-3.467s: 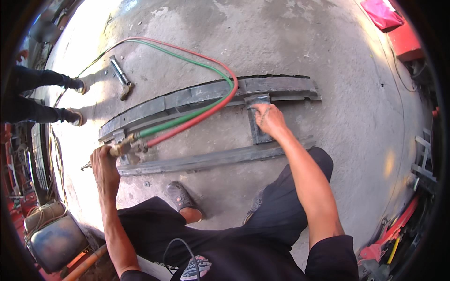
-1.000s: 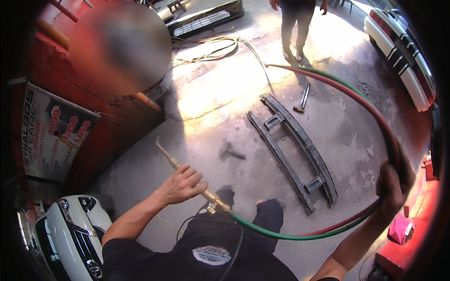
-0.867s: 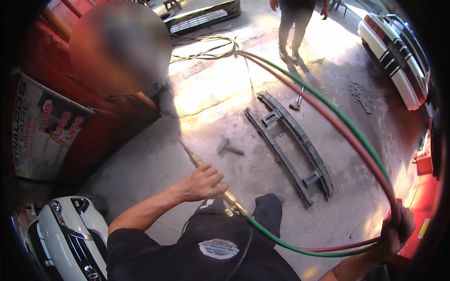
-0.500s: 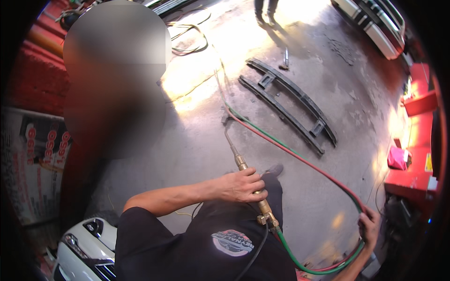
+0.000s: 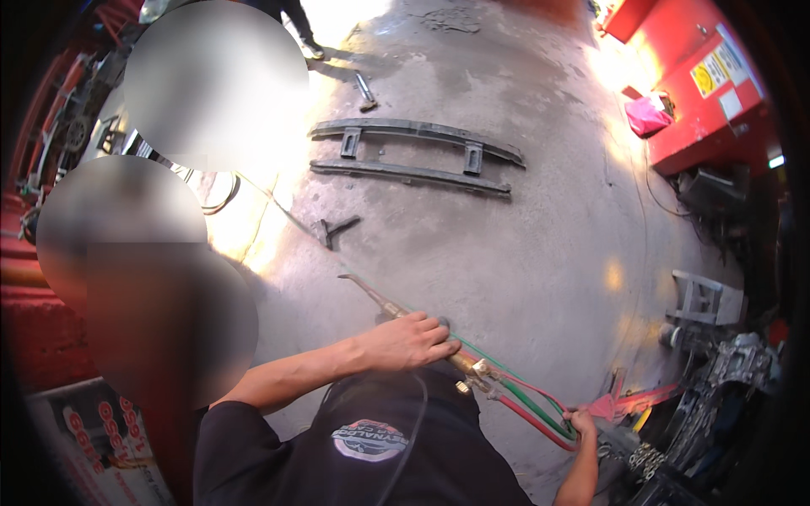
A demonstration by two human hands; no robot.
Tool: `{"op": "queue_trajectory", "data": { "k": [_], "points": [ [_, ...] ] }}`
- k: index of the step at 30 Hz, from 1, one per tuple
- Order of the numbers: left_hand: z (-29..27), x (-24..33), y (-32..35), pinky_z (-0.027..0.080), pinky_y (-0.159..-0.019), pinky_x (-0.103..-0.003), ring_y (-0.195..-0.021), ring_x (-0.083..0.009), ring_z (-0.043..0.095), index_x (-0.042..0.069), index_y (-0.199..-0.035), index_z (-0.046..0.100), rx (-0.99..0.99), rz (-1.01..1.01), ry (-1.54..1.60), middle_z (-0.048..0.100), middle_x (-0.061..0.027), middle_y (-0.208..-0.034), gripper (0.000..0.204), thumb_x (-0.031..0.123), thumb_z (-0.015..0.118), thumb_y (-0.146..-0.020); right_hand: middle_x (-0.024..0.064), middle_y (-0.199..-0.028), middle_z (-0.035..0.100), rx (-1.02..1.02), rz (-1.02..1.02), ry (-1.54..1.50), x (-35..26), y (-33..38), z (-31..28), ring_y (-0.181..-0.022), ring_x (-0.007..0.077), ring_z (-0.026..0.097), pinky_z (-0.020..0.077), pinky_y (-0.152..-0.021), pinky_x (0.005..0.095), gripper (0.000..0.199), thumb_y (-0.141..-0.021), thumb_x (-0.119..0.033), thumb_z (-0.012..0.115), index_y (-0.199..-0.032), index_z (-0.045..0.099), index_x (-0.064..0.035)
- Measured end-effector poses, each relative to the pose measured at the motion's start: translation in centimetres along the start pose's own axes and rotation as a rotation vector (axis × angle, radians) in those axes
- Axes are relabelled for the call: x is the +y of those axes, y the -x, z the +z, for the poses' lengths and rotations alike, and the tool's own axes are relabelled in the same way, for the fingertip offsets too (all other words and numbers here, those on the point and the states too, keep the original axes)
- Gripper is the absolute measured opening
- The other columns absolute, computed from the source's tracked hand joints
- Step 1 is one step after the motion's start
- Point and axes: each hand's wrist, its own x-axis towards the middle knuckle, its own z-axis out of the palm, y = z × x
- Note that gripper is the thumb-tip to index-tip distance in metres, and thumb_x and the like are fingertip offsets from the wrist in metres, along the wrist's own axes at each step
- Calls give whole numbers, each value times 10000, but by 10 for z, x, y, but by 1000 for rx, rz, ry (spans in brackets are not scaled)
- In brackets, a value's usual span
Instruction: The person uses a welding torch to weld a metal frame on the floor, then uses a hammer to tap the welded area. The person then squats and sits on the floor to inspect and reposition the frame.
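Note:
A brass cutting torch [image 5: 466,364] with a long bent nozzle lies across the front of my body, its tip pointing up and left over the floor. My left hand [image 5: 407,340] is wrapped round the torch's body. Red and green hoses [image 5: 531,405] run from the torch's rear fittings to the right. There my right hand [image 5: 582,424] grips them in a bunch. Part of the hoses also stretches away behind the torch toward the far left.
On the floor ahead lie a dark ladder-shaped metal frame [image 5: 405,128], a small dark bracket [image 5: 340,229] and a hammer-like tool [image 5: 365,91]. Metal parts [image 5: 734,379] and a red floor jack [image 5: 603,406] crowd the right. Another person's legs [image 5: 302,32] stand far off.
My view has swung right. The torch has tilted from nearly upright to slanting left. My right hand has come closer to the torch, still holding the hoses, whose wide loop has drawn in.

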Motion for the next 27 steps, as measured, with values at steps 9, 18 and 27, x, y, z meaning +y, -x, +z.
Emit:
{"op": "queue_trajectory", "data": {
  "k": [9, 18, 27],
  "points": [
    [87, -16, -143, 445, -708, -363, -808, -211, 577, 52, -1034, 618, -71, 292, -205, 551, -19, -840, 192, 168, 584, -885, 107, -1008, 697, -412, -630, -385, -309, 100, -8, -889, 195, 674, 533, -802, 322, 627, -894, -289, 738, -1406, 540, 14],
    [93, -99, -131, 474, -889, -441, -1065, -263, 594, 44, -1258, 573, 163, 224, -53, 607, -83, -1048, 396, 177, 580, -886, 38, -758, 652, -601, -481, -730, -348, 26, 28, -601, 131, 619, 493, -531, 279, 490, -804, -202, 820, -1186, 632, 39],
    [123, -266, -3, 591, -752, -474, -972, -358, 687, 24, -1011, 672, -624, -449, 105, 672, -190, -1014, 210, 168, 552, -917, 72, -821, 659, -201, -121, -968, -368, -73, 36, -618, 154, 627, 543, -539, 321, 346, -810, -139, 790, -1083, 640, 10]
  ]
}}
